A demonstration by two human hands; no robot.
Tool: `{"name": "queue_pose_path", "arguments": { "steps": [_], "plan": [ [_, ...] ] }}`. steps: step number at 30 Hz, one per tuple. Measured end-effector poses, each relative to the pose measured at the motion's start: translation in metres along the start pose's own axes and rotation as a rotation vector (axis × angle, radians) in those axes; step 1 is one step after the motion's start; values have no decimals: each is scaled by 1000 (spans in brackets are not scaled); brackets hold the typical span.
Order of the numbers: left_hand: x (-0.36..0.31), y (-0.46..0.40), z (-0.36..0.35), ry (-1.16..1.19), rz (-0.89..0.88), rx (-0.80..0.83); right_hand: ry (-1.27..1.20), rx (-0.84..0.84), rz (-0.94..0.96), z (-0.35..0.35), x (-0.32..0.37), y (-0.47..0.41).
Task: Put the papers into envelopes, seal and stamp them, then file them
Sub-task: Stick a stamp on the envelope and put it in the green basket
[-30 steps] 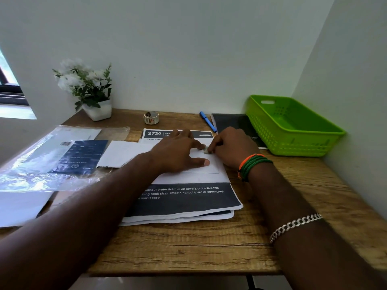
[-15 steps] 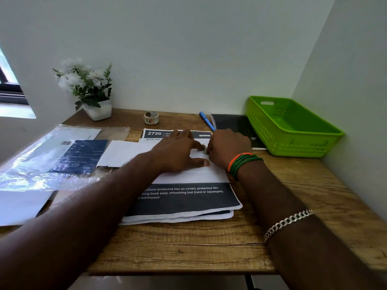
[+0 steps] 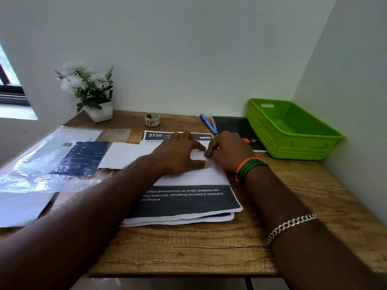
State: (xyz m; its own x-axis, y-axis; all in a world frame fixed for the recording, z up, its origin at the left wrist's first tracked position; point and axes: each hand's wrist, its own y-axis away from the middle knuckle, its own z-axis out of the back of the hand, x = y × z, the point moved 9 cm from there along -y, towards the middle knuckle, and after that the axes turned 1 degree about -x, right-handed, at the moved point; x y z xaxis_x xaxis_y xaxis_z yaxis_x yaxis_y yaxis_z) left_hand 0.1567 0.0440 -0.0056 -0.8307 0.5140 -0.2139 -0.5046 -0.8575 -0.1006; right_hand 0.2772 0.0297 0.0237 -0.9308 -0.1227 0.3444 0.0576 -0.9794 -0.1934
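Observation:
A white envelope [image 3: 194, 178] lies on a stack of printed papers [image 3: 188, 203] in the middle of the wooden desk [image 3: 188, 245]. My left hand [image 3: 180, 155] rests flat on the envelope, fingers spread and thumb stretched to the right. My right hand [image 3: 230, 151] is beside it with fingers curled, their tips pinching a small stamp sticker [image 3: 206, 153] against the envelope's upper edge. The two hands almost touch there. A second white envelope [image 3: 125, 155] lies to the left, partly under my left forearm.
A green plastic basket [image 3: 293, 152] stands at the back right against the wall. A black notebook [image 3: 234, 128], a blue pen [image 3: 207, 124] and a small sticker roll [image 3: 152, 119] lie behind the papers. A potted plant [image 3: 92, 95] and a clear plastic sleeve [image 3: 52, 164] occupy the left.
My right wrist swung slightly left and then back to the right. Both hands stay on the envelope, and nothing else has moved.

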Motion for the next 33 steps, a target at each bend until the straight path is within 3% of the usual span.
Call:
{"name": "queue_pose_path", "arguments": {
  "steps": [8, 21, 33],
  "plan": [
    [-2, 0, -1, -27, -20, -7, 387, -65, 81, 5, 28, 6],
    [-3, 1, 1, -28, -18, -19, 255, -211, -14, 0, 12, -1],
    [-5, 4, 3, -30, 15, 12, 143, -128, -70, -3, -1, -7]
  ]
}}
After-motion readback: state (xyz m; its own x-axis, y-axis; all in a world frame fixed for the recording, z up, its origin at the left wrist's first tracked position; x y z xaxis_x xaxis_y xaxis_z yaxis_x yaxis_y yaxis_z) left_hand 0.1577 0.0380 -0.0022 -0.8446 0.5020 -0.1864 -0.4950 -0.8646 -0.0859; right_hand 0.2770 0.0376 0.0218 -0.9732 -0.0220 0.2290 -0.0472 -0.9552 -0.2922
